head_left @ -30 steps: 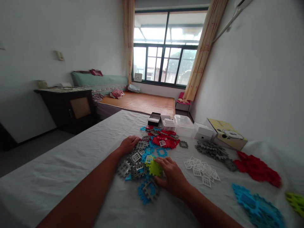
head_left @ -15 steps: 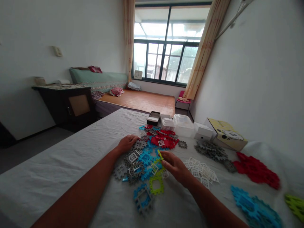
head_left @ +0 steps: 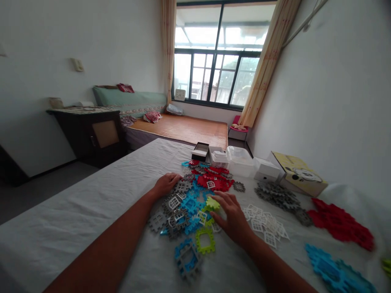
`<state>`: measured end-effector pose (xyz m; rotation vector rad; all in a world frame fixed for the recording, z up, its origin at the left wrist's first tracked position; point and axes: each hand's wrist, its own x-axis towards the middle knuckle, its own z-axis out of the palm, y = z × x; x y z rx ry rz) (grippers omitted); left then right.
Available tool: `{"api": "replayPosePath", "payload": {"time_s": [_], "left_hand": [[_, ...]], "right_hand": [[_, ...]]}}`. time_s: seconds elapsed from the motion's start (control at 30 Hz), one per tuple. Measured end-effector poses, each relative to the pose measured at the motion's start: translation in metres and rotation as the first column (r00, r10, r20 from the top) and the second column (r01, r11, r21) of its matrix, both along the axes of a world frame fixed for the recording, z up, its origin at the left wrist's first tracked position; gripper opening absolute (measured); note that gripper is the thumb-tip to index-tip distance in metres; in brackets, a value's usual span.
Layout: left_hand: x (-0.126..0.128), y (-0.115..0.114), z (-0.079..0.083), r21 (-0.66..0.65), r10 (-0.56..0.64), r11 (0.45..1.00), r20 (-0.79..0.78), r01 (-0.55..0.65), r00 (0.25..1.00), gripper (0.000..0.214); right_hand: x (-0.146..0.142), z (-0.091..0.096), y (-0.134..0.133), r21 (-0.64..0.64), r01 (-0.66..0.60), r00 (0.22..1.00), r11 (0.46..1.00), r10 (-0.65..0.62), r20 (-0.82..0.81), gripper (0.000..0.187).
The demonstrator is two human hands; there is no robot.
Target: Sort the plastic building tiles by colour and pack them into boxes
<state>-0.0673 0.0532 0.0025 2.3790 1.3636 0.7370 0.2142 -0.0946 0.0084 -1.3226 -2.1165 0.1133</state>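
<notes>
A heap of plastic interlocking building pieces with notched edges lies in front of me: red pieces (head_left: 220, 182), blue pieces (head_left: 191, 203) and grey pieces (head_left: 157, 221), with white window-shaped pieces among them. At the heap's left edge rests my left hand (head_left: 165, 184), its fingers curled together against the grey pieces; whatever lies under the fingertips is hidden. My right hand (head_left: 230, 211) is over the right side, thumb and fingers spread around a yellow-green piece (head_left: 211, 204) without closing on it. Nearer me lie a yellow-green square frame (head_left: 205, 240) and a grey frame overlapping a blue one (head_left: 187, 258).
To the right are separate piles: white window pieces (head_left: 264, 224), grey pieces (head_left: 276, 195), red pieces (head_left: 340, 224) and blue pieces (head_left: 336, 268). Behind stand a black box (head_left: 200, 151), a clear plastic container (head_left: 240, 160), a white box (head_left: 266, 170) and a yellow carton (head_left: 301, 173).
My right hand has opened its fingers from the yellow-green piece, which was tilted up in a pinch and now lies flatter on the heap. My left hand stays in place. The view has shifted slightly.
</notes>
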Motion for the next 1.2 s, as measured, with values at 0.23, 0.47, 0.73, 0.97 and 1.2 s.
{"api": "replayPosePath", "payload": {"time_s": [0.23, 0.47, 0.73, 0.97, 1.2], "left_hand": [[0.001, -0.002, 0.000, -0.001, 0.034, 0.999, -0.009, -0.034, 0.999, 0.044], [0.002, 0.000, 0.001, 0.017, 0.016, 1.000, -0.023, -0.016, 1.000, 0.046], [0.002, -0.001, 0.001, 0.037, -0.009, 0.999, -0.030, 0.010, 0.999, 0.045], [0.002, -0.004, 0.002, 0.054, -0.011, 0.998, -0.034, 0.013, 0.999, 0.044], [0.000, -0.002, 0.000, 0.064, -0.021, 0.998, -0.038, 0.023, 0.999, 0.045]], "right_hand": [[-0.031, 0.011, -0.021, -0.082, -0.063, 0.991, 0.995, 0.072, 0.110, 0.023], [-0.025, 0.017, -0.021, 0.019, 0.072, 0.994, 0.997, -0.073, 0.077, 0.019], [-0.014, 0.011, 0.003, -0.055, 0.016, 0.970, 0.998, -0.028, -0.241, 0.033], [0.001, -0.011, 0.009, -0.036, 0.136, 0.989, 0.990, -0.133, 0.072, 0.032], [-0.004, -0.003, 0.007, -0.025, 0.128, 0.991, 0.991, -0.127, 0.053, 0.033]]}}
